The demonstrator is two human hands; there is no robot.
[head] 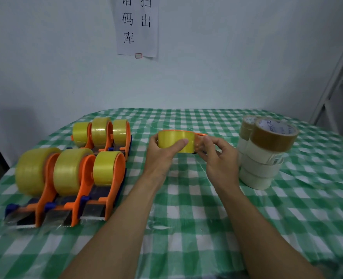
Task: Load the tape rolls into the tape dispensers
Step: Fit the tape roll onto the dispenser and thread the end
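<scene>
left hand (pixel 162 152) grips a yellow roll (pixel 175 141), thumb across its near face and fingers round its left side. right hand (pixel 219 156) has its fingers curled on the right end of the orange dispenser (pixel 200 134) that carries this roll. roll and dispenser are held just above the green check cloth (pixel 186 228), at mid-table between the two forearms.

near left: a row of three orange dispensers (pixel 70 178), side by side, each bearing a yellow roll, cutter ends toward the viewer. right, just beside the right hand: a stack of spare rolls (pixel 263 158), pale ones below and a brown one on top, with a second such pile partly hidden behind. far left: a second row of three loaded dispensers (pixel 101 133). on the wall: a paper sign (pixel 137 27). far right: a white rack (pixel 337 77).
</scene>
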